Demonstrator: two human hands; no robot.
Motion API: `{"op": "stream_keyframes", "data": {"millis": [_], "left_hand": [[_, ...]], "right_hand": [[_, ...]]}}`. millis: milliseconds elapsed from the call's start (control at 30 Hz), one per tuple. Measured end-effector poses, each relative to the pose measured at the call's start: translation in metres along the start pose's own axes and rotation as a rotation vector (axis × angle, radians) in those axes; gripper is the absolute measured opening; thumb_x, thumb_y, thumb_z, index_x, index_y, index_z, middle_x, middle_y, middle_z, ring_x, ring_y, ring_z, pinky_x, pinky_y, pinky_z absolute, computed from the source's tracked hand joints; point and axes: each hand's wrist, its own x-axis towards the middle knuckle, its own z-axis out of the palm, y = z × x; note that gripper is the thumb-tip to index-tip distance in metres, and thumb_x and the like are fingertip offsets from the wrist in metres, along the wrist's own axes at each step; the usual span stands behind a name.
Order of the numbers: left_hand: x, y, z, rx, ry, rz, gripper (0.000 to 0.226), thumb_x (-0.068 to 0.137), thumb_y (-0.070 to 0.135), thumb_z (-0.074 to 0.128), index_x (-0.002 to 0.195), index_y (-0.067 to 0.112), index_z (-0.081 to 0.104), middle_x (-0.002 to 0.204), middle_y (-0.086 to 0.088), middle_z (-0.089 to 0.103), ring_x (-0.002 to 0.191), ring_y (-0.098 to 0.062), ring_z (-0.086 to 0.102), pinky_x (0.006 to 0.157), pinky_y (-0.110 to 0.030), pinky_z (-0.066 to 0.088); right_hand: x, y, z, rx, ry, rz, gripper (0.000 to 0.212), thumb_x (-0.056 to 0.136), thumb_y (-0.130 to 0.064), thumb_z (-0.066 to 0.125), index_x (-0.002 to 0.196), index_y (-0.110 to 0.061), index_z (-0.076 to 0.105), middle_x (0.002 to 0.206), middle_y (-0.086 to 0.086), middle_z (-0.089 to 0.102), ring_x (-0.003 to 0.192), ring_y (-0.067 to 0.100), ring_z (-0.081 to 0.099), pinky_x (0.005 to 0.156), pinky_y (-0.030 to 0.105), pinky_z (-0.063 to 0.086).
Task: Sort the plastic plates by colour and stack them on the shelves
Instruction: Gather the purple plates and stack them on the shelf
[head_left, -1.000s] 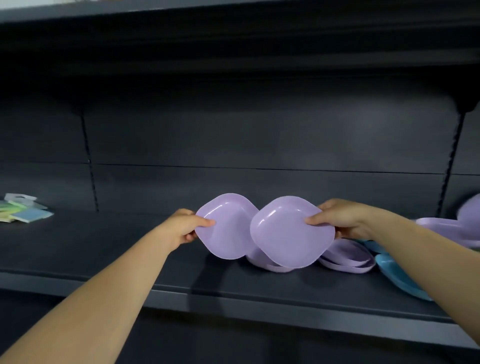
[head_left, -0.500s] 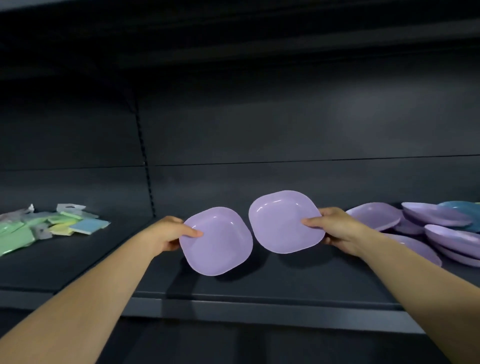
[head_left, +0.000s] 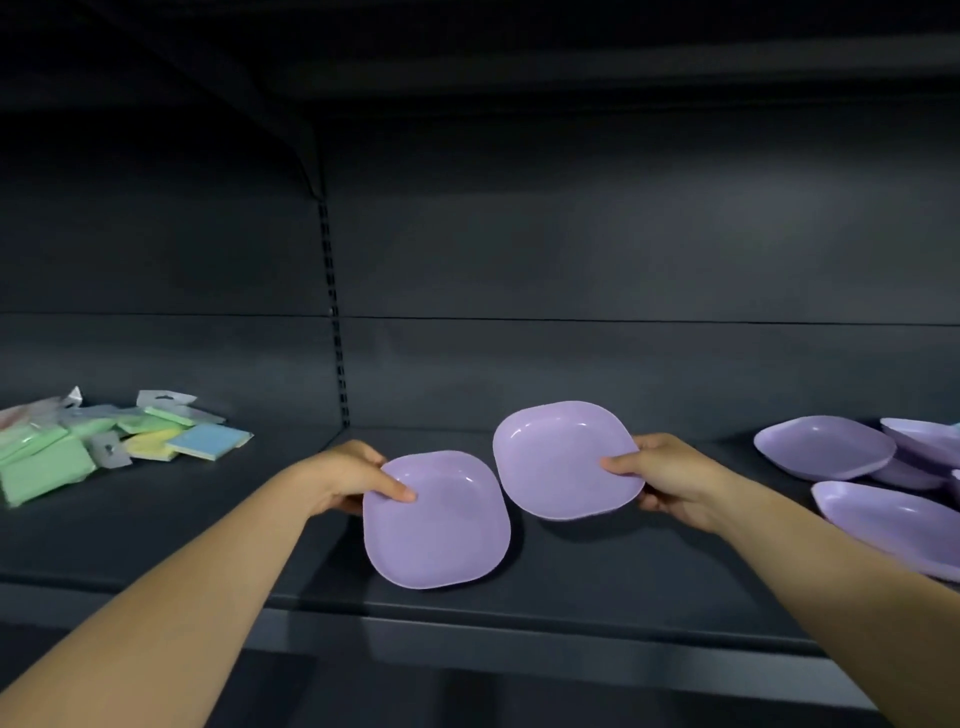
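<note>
My left hand (head_left: 348, 480) pinches the left rim of a lilac square plate (head_left: 441, 525), thumb on top, low over the dark shelf (head_left: 597, 582). A second lilac plate (head_left: 556, 460) is held by its right rim in my right hand (head_left: 662, 478), tilted and a little higher and further back. The two plates sit side by side, their near edges almost touching. Several more lilac plates (head_left: 826, 447) lie loosely piled on the shelf at the far right.
A heap of packaged pastel sponges or cloths (head_left: 104, 441) in green, yellow and blue lies on the shelf at the left. A slotted upright (head_left: 335, 332) divides the back panel. The shelf's front lip (head_left: 467, 654) runs below the plates.
Both hands have carried their plates leftward, away from the pile at the right. The left plate has sunk lower towards the shelf, and the two plates no longer overlap.
</note>
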Motion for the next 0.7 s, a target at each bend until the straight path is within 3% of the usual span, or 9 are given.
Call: {"op": "stream_keyframes", "data": {"millis": [233, 367, 433, 567, 700], "left_hand": [[0.021, -0.027, -0.041, 0.044, -0.063, 0.040, 0.023, 0.074, 0.017, 0.080, 0.091, 0.006, 0.071, 0.084, -0.003, 0.074, 0.073, -0.013, 0.069, 0.055, -0.018, 0.052], [0.037, -0.047, -0.050, -0.008, -0.023, 0.133, 0.021, 0.075, 0.021, 0.080, 0.075, 0.008, 0.063, 0.073, -0.001, 0.067, 0.062, -0.010, 0.063, 0.047, -0.013, 0.045], [0.046, -0.056, -0.051, -0.037, -0.005, 0.175, 0.022, 0.075, 0.022, 0.080, 0.073, 0.009, 0.062, 0.072, -0.002, 0.065, 0.062, -0.010, 0.060, 0.050, -0.014, 0.043], [0.061, -0.070, -0.052, -0.099, -0.001, 0.236, 0.018, 0.077, 0.027, 0.078, 0.081, 0.012, 0.069, 0.086, 0.001, 0.069, 0.082, -0.011, 0.061, 0.065, -0.018, 0.043], [0.069, -0.079, -0.051, -0.337, -0.010, 0.239, 0.023, 0.086, 0.031, 0.068, 0.088, 0.008, 0.071, 0.092, -0.005, 0.073, 0.089, -0.019, 0.066, 0.076, -0.023, 0.050]], "right_hand": [[0.004, -0.003, 0.064, 0.094, 0.043, 0.034, 0.011, 0.091, -0.007, 0.057, 0.093, -0.010, 0.068, 0.052, -0.005, 0.053, 0.043, 0.010, 0.034, 0.040, 0.016, 0.032], [0.006, -0.003, 0.102, 0.145, 0.115, 0.064, 0.012, 0.091, -0.007, 0.057, 0.095, -0.008, 0.068, 0.055, -0.003, 0.053, 0.041, 0.009, 0.033, 0.038, 0.016, 0.030], [0.005, -0.002, 0.119, 0.177, 0.133, 0.070, 0.012, 0.091, -0.006, 0.057, 0.096, -0.006, 0.068, 0.054, -0.003, 0.052, 0.043, 0.010, 0.032, 0.039, 0.017, 0.028], [0.002, 0.003, 0.139, 0.183, 0.157, 0.094, 0.013, 0.091, -0.006, 0.056, 0.098, -0.004, 0.067, 0.052, -0.002, 0.050, 0.044, 0.011, 0.031, 0.041, 0.018, 0.027], [0.003, 0.003, 0.148, 0.179, 0.203, 0.128, 0.014, 0.091, -0.006, 0.057, 0.100, -0.002, 0.066, 0.055, 0.001, 0.047, 0.043, 0.011, 0.030, 0.040, 0.018, 0.027]]}}
